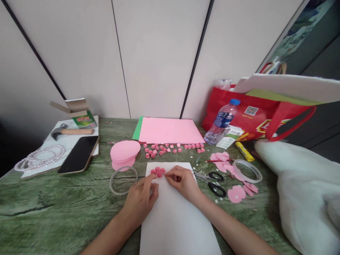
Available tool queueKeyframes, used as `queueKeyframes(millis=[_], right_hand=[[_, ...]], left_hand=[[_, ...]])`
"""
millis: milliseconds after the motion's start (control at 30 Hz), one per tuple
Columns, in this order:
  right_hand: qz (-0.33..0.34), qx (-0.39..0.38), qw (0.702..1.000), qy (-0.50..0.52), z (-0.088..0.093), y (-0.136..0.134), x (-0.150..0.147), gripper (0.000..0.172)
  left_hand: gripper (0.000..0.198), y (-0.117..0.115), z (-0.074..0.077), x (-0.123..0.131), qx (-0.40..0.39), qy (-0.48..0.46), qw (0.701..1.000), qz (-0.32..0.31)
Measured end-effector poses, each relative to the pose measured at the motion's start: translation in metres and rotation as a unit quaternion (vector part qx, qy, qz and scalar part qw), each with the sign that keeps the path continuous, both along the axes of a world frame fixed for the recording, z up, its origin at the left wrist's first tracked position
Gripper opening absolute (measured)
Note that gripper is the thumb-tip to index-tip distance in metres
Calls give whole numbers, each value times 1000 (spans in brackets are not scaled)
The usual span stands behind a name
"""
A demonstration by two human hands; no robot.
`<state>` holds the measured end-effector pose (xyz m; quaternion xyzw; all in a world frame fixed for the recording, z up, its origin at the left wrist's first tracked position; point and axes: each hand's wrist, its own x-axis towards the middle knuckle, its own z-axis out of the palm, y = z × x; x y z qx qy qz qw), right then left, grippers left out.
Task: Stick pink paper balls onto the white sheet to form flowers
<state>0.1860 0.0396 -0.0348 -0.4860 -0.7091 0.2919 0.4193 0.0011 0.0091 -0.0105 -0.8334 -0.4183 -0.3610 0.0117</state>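
A small cluster of pink rolled paper roses point(159, 172) sits near the far edge of a white sheet point(180, 219). My left hand point(142, 196) is at the cluster's left side, index fingertip touching or almost touching a rose, with thumb and index apart. On the right, my right hand point(183, 180) has thumb and fingers pinched together close beside the roses; whatever may be between the fingertips is hidden. Beyond the sheet lie several loose paper roses point(161, 153) in rows. Black-handled scissors point(212, 180) rest just right of my right hand.
Left: tape roll point(111, 184), pink paper ovals point(124, 150), phone point(79, 154), hammer point(77, 131), bead string point(42, 157), green box point(84, 119). Behind: pink sheets point(170, 129). Right: bottle point(221, 122), red bag point(255, 117), glue stick point(244, 151), another tape roll point(257, 175), white plush point(300, 191).
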Motion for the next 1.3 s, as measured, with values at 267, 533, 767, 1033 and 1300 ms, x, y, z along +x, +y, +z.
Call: queueKeyframes(millis=[267,533,767,1033,1300], right_hand=[[19,1,1000,-1,2,0,0,14],[-32,-29,998,-46,8,-1,-3,8],[-72,-51,979,-183,23,-7,-15,10],[-108,-83,937,-321,25,-10,-25,22],[-18,-66,972,-224,26,-9,-9,16]], left_hand=[[17,-1,0,1,5,0,1000,1],[17,-1,0,0,1,-1,1000,4],[19,0,-2,1,9,2,1000,1],[19,1,-2,2,11,9,1000,4],[20,0,1,0,2,18,1000,-5]])
